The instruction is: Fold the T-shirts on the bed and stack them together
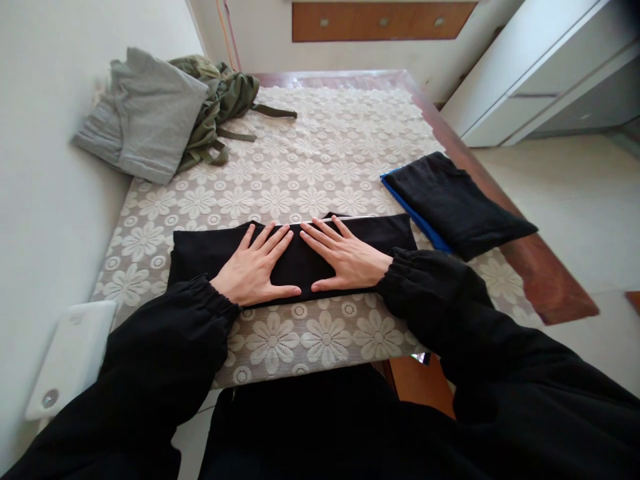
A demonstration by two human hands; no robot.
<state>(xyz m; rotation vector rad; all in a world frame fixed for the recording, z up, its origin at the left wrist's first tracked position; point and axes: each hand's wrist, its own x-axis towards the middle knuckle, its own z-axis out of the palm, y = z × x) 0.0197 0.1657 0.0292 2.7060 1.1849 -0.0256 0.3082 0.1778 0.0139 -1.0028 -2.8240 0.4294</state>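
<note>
A black garment [295, 257], folded into a long flat strip, lies crosswise on the table in front of me. My left hand [257, 267] rests flat on its middle-left part, fingers spread. Just to the right, my right hand [345, 257] lies flat on the same cloth, also with fingers spread. The two thumbs point at each other near the cloth's front edge, with a small gap between them. A thin white line shows along the far edge by my fingertips. The exact kind of garment cannot be made out.
Folded dark clothes [455, 200] with a blue layer beneath lie at the right table edge. A grey garment [155, 113] and an olive-green strapped item [225, 100] are heaped at the far left. A lace tablecloth [310, 170] covers the table. A white device [75, 353] is at the left wall.
</note>
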